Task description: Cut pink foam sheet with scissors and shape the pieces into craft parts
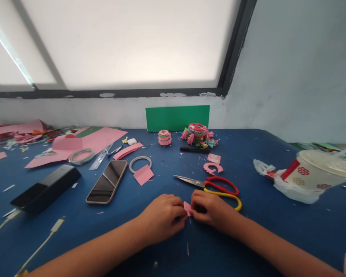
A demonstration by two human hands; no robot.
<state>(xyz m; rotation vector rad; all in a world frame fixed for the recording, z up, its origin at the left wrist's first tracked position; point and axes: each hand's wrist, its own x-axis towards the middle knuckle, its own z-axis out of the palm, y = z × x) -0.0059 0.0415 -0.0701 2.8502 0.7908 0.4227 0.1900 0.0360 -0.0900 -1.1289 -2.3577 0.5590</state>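
My left hand (163, 216) and my right hand (210, 208) meet low on the blue table (276, 227). Both pinch one small pink paper piece (187, 208) between their fingertips, pressed against the tabletop. Most of that piece is hidden by my fingers. Just beyond my right hand lie scissors (216, 185) with a red and a yellow handle, blades shut and pointing left. A cut pink paper shape (212, 167) lies farther back.
A phone (107, 181) lies face up left of centre, with a black power bank (46, 188) and white cables beside it. Tape rings (140, 164), a ruler, pink sheets (83, 144), stacks of paper flowers (198, 135), a green card (177, 118) and a drink cup (320, 175) in a bag surround the hands.
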